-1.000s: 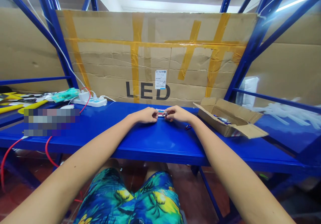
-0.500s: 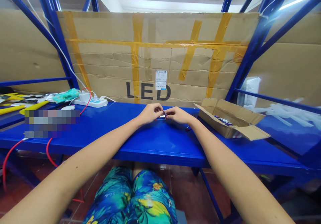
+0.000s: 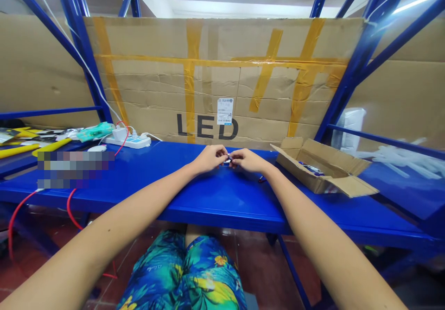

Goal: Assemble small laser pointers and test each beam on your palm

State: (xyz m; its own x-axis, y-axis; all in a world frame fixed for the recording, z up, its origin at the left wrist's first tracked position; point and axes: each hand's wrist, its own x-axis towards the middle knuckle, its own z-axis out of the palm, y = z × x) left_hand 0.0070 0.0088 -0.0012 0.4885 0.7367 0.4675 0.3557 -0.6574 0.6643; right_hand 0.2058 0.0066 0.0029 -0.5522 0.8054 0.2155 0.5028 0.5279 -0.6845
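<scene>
Over the middle of the blue table (image 3: 222,199), my left hand (image 3: 211,157) and my right hand (image 3: 247,160) meet fingertip to fingertip. Both pinch a small dark and silvery part (image 3: 228,158) between them. It is mostly covered by the fingers and too small to name. Just right of my right wrist, a small dark red item (image 3: 262,179) lies on the table, partly behind the forearm.
On the right stands an open cardboard box (image 3: 330,180) holding blue and metallic pieces (image 3: 312,168). A white power strip (image 3: 130,141) with plugs and a red cable (image 3: 71,210) is at left. A large cardboard panel marked LED (image 3: 156,87) closes the back.
The view has shifted slightly. My hands stay together at the same spot, and the small part between the fingers has turned a little, showing less of its white side.
</scene>
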